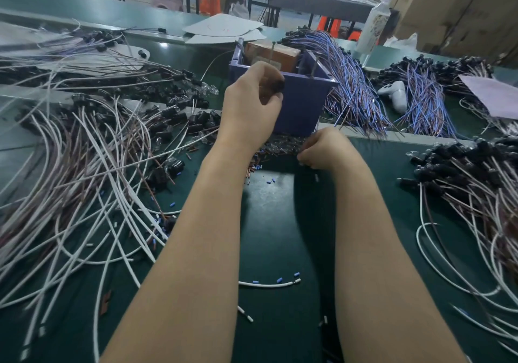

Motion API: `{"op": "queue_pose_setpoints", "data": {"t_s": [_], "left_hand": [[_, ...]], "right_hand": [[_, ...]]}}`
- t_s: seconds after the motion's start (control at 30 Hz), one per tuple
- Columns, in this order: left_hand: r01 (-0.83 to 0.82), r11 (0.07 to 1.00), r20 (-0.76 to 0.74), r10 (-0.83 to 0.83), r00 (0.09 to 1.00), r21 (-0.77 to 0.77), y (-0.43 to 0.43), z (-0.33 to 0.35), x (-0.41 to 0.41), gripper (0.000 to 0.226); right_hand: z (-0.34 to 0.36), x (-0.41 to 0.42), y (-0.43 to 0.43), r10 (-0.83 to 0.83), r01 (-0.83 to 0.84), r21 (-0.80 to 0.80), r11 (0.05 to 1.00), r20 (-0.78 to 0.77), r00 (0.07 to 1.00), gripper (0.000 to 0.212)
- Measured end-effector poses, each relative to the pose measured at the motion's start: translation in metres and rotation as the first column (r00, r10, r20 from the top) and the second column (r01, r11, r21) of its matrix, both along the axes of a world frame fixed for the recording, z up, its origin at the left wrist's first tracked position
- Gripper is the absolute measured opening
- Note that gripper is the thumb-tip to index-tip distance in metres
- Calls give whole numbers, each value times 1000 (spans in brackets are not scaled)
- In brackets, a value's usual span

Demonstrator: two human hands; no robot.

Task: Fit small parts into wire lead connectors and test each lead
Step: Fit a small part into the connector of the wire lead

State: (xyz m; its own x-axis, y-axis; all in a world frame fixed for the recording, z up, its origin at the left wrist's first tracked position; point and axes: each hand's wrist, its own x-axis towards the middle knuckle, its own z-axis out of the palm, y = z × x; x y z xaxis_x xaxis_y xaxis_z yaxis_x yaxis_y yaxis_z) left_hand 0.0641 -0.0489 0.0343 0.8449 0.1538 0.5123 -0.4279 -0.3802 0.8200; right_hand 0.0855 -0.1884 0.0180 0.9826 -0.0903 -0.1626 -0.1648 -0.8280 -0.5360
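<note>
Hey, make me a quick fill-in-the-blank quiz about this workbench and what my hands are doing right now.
1. The left hand pinches a ____ connector in front of the purple box.
2. The right hand is down at the pile of small parts on the ____ mat.
3. The white controller lies to the ____ of the purple box.
Missing words: black; green; right.

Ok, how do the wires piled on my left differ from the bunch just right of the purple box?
The left wires are white and brown; the bunch beside the purple box is blue and brown. The left wires sprawl loosely, crossing in curves; the bunch lies packed, strands running mostly one way. Both carry black plugs at their ends and lie on the green mat.
</note>
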Motion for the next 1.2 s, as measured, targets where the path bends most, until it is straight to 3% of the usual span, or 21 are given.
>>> {"op": "queue_pose_setpoints", "data": {"t_s": [0.1,0.23,0.33,0.5,0.67,0.8,0.93,1.03,1.2], "left_hand": [[-6,1000,0,6,1000,-2,1,0,0,19],[-19,1000,0,19,1000,-7,3,1,0,18],[-34,999,-1,34,999,-7,4,1,0,16],[-55,998,2,55,998,-10,5,3,0,17],[-30,999,-3,30,1000,-21,6,2,1,17],[-34,999,-3,33,999,-25,6,0,1,17],[-32,999,-4,32,999,-24,7,0,2,17],[-27,999,-12,27,1000,-34,7,0,3,18],[-18,999,-16,17,1000,-45,7,-1,4,17]], "right_hand": [[1,-2,5,46,-46,117,992,6,999,5],[0,-1,9,107,-95,211,973,-45,993,11],[-1,0,10,106,-105,118,987,3,994,9],[-1,0,22,87,-102,40,994,280,956,11],[-16,5,36,193,-171,-112,979,227,955,26],[-21,6,38,180,-151,-152,977,207,962,20],[-20,4,36,130,-130,-18,991,259,957,14],[-8,4,29,43,-95,130,987,354,934,23],[24,-1,21,-4,-210,458,863,424,906,16]]}}
